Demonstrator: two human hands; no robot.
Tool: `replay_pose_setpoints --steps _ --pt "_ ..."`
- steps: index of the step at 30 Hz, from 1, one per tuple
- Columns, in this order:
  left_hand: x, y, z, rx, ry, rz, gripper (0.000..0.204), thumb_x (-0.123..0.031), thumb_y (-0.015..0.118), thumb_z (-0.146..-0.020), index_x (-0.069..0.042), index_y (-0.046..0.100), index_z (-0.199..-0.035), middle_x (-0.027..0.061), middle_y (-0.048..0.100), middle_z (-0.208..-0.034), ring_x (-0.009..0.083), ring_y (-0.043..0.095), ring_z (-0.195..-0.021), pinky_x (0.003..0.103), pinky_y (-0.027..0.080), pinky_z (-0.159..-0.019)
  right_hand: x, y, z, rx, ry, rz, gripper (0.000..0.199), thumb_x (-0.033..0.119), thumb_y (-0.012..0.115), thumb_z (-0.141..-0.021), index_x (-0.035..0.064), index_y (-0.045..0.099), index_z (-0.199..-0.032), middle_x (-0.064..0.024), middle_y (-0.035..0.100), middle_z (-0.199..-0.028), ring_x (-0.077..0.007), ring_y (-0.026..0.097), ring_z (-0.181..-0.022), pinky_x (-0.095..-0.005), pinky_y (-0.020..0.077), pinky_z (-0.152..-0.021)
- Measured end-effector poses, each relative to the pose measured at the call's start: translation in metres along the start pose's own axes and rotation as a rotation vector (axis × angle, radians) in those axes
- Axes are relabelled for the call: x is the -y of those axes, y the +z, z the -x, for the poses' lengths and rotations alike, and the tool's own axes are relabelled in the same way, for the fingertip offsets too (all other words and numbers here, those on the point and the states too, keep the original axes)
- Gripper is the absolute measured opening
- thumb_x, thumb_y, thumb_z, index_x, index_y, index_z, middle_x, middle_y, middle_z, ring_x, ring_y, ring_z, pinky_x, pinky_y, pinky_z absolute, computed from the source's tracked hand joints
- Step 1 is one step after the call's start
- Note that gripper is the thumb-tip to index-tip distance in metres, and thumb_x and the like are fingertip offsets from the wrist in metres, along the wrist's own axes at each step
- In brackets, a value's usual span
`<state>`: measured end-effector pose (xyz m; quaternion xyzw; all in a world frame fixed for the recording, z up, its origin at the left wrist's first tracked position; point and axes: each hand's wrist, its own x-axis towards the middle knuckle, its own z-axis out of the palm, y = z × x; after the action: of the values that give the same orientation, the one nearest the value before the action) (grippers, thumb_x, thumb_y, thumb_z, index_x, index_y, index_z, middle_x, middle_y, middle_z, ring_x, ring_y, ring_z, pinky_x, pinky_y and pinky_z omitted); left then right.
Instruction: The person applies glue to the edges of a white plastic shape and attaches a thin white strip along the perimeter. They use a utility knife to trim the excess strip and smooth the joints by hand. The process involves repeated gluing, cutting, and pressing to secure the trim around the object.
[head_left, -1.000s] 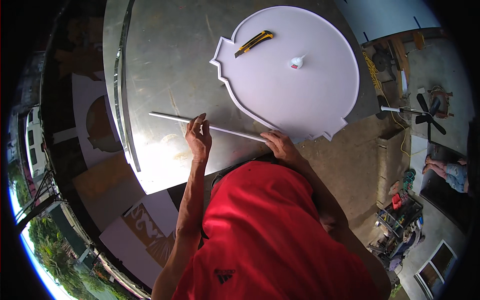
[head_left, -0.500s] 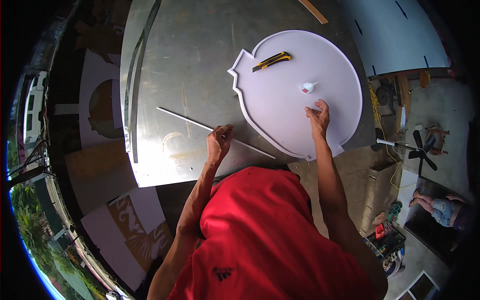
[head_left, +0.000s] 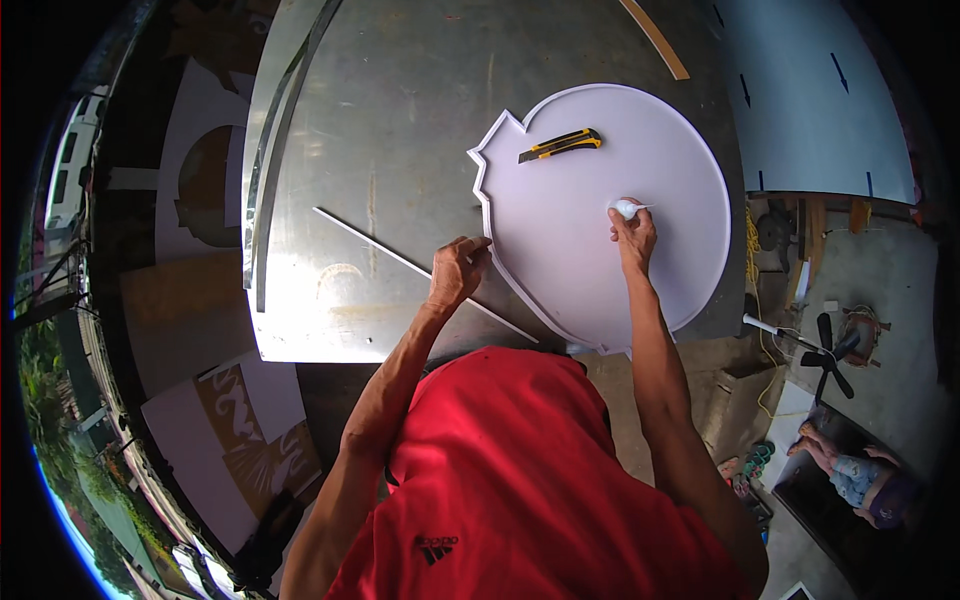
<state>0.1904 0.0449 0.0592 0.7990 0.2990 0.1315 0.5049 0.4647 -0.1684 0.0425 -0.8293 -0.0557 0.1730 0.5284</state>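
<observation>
My right hand (head_left: 633, 240) is closed round a small white glue bottle (head_left: 628, 208) with a thin pointed nozzle, held over the round white panel (head_left: 670, 150). A narrow raised rim edges this panel, with angular notches on its left side. My left hand (head_left: 460, 272) has its fingers drawn together, the tips at the panel's left rim; anything between them is too small to see. Beneath that hand a thin white strip (head_left: 378, 247) lies slantwise on the metal table (head_left: 420, 110). A yellow and black utility knife (head_left: 562, 145) rests on the panel, blade to the left.
Long dark metal strips (head_left: 285, 130) run along the table's left side. A brown strip (head_left: 655, 40) lies at the far edge. Right of the table are a light-blue sheet (head_left: 815, 100) and a black fan (head_left: 830, 350). Another person (head_left: 850, 480) lies at the lower right.
My right hand has closed on the glue bottle, which stood on the panel before. My left hand has moved from the thin strip up to the panel's rim. The view has shifted slightly.
</observation>
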Motion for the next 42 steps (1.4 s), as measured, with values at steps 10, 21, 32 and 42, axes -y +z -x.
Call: replay_pose_setpoints --steps 10,21,32,42 --pt "-0.017 -0.015 -0.032 0.192 0.115 -0.054 0.027 -0.012 0.078 -0.081 -0.008 0.076 -0.107 0.0115 0.072 -0.093 0.0260 0.068 -0.085 0.038 0.054 -0.077 0.054 0.036 -0.081 -0.014 -0.236 0.209 0.036 0.027 0.084 -0.086 0.0084 0.074 -0.115 -0.0030 0.072 -0.092 -0.0149 0.061 -0.075 -0.0322 0.0534 -0.069" --pt "0.045 -0.058 0.039 0.248 0.361 -0.421 0.013 -0.011 0.073 -0.077 -0.011 0.075 -0.089 0.0036 0.069 -0.104 0.0266 0.060 -0.108 0.044 0.045 -0.092 0.090 0.155 -0.268 0.232 -0.539 0.444 0.047 0.038 0.082 -0.086 0.0073 0.073 -0.120 -0.0098 0.077 -0.101 -0.0217 0.073 -0.092 -0.0353 0.0555 -0.083" --pt "0.046 -0.103 -0.019 0.287 0.473 -0.558 0.018 -0.011 0.064 -0.079 -0.012 0.075 -0.094 0.0019 0.069 -0.105 0.0225 0.060 -0.115 0.041 0.046 -0.098 0.070 0.178 -0.276 0.139 -0.603 0.282 0.045 0.033 0.085 -0.084 0.0017 0.071 -0.114 -0.0085 0.076 -0.097 -0.0212 0.072 -0.087 -0.0345 0.0567 -0.082" --pt "0.071 -0.154 -0.089 0.053 0.404 -0.756 0.032 0.003 0.064 -0.081 -0.013 0.078 -0.105 0.0014 0.071 -0.115 0.0243 0.060 -0.115 0.040 0.048 -0.097 0.111 0.158 -0.034 0.630 -0.160 0.303 0.024 0.021 0.077 -0.092 -0.0019 0.071 -0.088 -0.0059 0.068 -0.067 -0.0136 0.065 -0.061 -0.0300 0.0511 -0.058"
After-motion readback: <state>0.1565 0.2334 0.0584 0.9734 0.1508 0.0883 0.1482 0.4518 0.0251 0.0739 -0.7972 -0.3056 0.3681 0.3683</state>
